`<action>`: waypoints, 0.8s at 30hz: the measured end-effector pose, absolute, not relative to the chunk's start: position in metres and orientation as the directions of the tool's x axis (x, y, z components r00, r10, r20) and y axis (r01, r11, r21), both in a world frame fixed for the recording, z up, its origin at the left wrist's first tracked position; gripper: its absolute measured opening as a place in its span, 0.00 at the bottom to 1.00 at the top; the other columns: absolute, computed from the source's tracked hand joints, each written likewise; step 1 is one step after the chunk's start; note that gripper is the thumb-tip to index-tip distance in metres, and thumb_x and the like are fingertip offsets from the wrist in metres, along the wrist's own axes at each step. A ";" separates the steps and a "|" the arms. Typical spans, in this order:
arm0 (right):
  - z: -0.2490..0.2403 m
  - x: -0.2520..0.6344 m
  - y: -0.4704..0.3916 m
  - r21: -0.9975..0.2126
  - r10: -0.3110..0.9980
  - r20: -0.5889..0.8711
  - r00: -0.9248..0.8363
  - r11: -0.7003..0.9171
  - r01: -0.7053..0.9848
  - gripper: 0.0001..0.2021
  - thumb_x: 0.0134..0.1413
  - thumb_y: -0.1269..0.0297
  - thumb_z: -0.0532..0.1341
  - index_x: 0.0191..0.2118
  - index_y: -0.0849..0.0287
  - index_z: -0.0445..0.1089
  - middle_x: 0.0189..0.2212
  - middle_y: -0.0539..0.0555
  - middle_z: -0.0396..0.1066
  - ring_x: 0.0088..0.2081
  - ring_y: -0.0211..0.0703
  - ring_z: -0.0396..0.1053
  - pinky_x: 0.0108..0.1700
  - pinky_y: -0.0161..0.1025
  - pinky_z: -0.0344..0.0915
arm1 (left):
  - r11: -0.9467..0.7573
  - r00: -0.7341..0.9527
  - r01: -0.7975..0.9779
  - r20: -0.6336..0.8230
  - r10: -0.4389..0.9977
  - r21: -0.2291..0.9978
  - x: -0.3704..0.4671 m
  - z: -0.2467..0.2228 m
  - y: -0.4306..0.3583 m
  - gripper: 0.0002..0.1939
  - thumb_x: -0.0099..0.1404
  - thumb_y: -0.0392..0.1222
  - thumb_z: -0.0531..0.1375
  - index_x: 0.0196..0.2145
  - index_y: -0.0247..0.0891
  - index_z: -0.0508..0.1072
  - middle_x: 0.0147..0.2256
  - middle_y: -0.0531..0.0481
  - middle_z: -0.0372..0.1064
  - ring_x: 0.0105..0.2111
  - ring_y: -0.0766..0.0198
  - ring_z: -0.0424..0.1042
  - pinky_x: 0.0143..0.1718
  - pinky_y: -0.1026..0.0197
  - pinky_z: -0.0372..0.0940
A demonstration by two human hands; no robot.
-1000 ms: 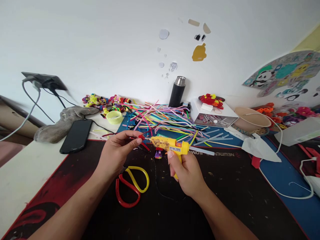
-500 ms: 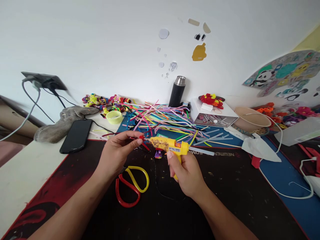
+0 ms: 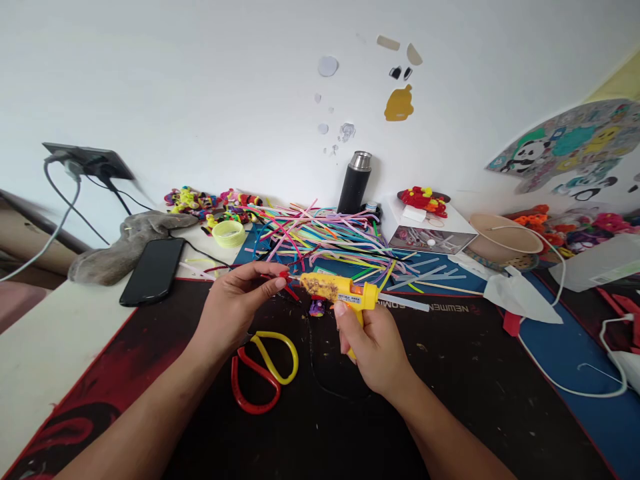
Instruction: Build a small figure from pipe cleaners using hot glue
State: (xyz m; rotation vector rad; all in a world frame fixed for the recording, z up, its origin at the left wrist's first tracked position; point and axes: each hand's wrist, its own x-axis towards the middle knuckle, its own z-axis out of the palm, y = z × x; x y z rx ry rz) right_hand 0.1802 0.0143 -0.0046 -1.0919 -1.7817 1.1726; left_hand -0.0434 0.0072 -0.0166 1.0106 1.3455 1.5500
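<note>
Left hand (image 3: pixel 239 303) pinching red piece (image 3: pixel 285 275); right hand (image 3: pixel 373 340) gripping yellow glue gun (image 3: pixel 320 287).

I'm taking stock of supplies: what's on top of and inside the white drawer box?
On the white box sit red-and-yellow fuzzy pieces and a small white block. Through its clear front, jumbled pale pieces show; whatever lies behind them is hidden.

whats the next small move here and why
Perhaps a light squeeze of the glue gun with the right hand, the left hand held steady: the nozzle points at, and seems to meet, the small red piece in the left fingertips, and a glue stick juts from the gun's back.
</note>
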 end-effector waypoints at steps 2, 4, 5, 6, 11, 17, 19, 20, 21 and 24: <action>-0.004 0.180 0.014 -0.937 0.919 0.126 -0.374 0.234 0.258 0.30 0.70 0.47 0.55 0.17 0.55 0.61 0.10 0.47 0.58 0.16 0.36 0.60 0.23 0.34 0.58 | -0.082 -0.334 -0.085 0.049 0.941 0.993 -0.043 -0.016 0.008 0.16 0.51 0.50 0.79 0.35 0.43 0.86 0.39 0.45 0.83 0.41 0.54 0.77 0.43 0.57 0.70; -0.004 0.180 0.014 -0.934 0.918 0.129 -0.375 0.240 0.265 0.30 0.71 0.46 0.55 0.17 0.54 0.61 0.10 0.47 0.58 0.16 0.36 0.60 0.24 0.35 0.59 | -0.077 -0.333 -0.084 0.045 0.942 0.993 -0.043 -0.017 0.008 0.16 0.50 0.50 0.79 0.34 0.42 0.86 0.39 0.45 0.83 0.41 0.53 0.77 0.43 0.56 0.71; -0.004 0.180 0.014 -0.933 0.918 0.130 -0.374 0.242 0.268 0.30 0.71 0.46 0.54 0.17 0.54 0.61 0.10 0.47 0.58 0.16 0.36 0.60 0.24 0.35 0.59 | -0.073 -0.331 -0.081 0.042 0.943 0.994 -0.044 -0.017 0.008 0.16 0.50 0.51 0.79 0.34 0.42 0.86 0.40 0.44 0.83 0.41 0.53 0.77 0.43 0.56 0.71; -0.004 0.180 0.014 -0.932 0.918 0.131 -0.374 0.243 0.269 0.30 0.71 0.46 0.54 0.18 0.54 0.61 0.10 0.47 0.58 0.16 0.36 0.60 0.24 0.35 0.59 | -0.067 -0.328 -0.078 0.038 0.944 0.995 -0.044 -0.018 0.008 0.16 0.50 0.51 0.79 0.34 0.42 0.86 0.40 0.44 0.83 0.41 0.52 0.78 0.44 0.55 0.72; -0.004 0.180 0.014 -0.938 0.916 0.142 -0.375 0.246 0.245 0.29 0.71 0.47 0.54 0.18 0.55 0.61 0.11 0.47 0.59 0.16 0.36 0.60 0.24 0.35 0.58 | -0.051 -0.305 -0.101 0.017 0.952 0.994 -0.045 -0.021 0.008 0.16 0.51 0.50 0.79 0.35 0.42 0.86 0.40 0.45 0.83 0.40 0.55 0.78 0.42 0.57 0.72; -0.002 0.180 0.012 -0.943 0.916 0.138 -0.377 0.238 0.232 0.29 0.71 0.49 0.54 0.17 0.55 0.61 0.09 0.46 0.56 0.15 0.35 0.57 0.22 0.35 0.57 | -0.045 -0.290 -0.129 0.005 0.957 0.991 -0.044 -0.019 0.008 0.15 0.51 0.49 0.80 0.35 0.43 0.86 0.38 0.47 0.83 0.37 0.58 0.77 0.42 0.59 0.70; -0.003 0.180 0.012 -0.941 0.916 0.141 -0.375 0.241 0.237 0.30 0.71 0.48 0.54 0.17 0.55 0.61 0.10 0.47 0.56 0.15 0.35 0.58 0.23 0.35 0.57 | -0.048 -0.291 -0.126 0.009 0.957 0.991 -0.044 -0.019 0.008 0.15 0.50 0.49 0.80 0.35 0.42 0.86 0.38 0.47 0.83 0.37 0.58 0.77 0.42 0.59 0.70; -0.003 0.180 0.012 -0.940 0.917 0.141 -0.374 0.242 0.240 0.30 0.71 0.48 0.54 0.17 0.55 0.61 0.10 0.47 0.57 0.15 0.35 0.58 0.23 0.35 0.57 | -0.049 -0.292 -0.123 0.011 0.956 0.991 -0.044 -0.020 0.008 0.15 0.50 0.49 0.80 0.35 0.42 0.86 0.38 0.46 0.83 0.38 0.58 0.77 0.43 0.58 0.70; -0.003 0.180 0.012 -0.939 0.918 0.139 -0.372 0.241 0.244 0.30 0.71 0.47 0.54 0.17 0.55 0.61 0.10 0.47 0.57 0.15 0.35 0.58 0.23 0.35 0.57 | -0.048 -0.294 -0.119 0.011 0.956 0.992 -0.044 -0.020 0.008 0.16 0.50 0.49 0.80 0.34 0.42 0.86 0.38 0.46 0.84 0.38 0.57 0.78 0.43 0.58 0.70; -0.003 0.180 0.012 -0.937 0.920 0.130 -0.370 0.236 0.259 0.31 0.71 0.45 0.54 0.17 0.55 0.61 0.09 0.47 0.56 0.15 0.35 0.58 0.23 0.35 0.57 | -0.045 -0.296 -0.106 0.011 0.955 0.993 -0.043 -0.019 0.008 0.16 0.49 0.50 0.80 0.34 0.41 0.86 0.39 0.45 0.84 0.38 0.55 0.78 0.43 0.57 0.71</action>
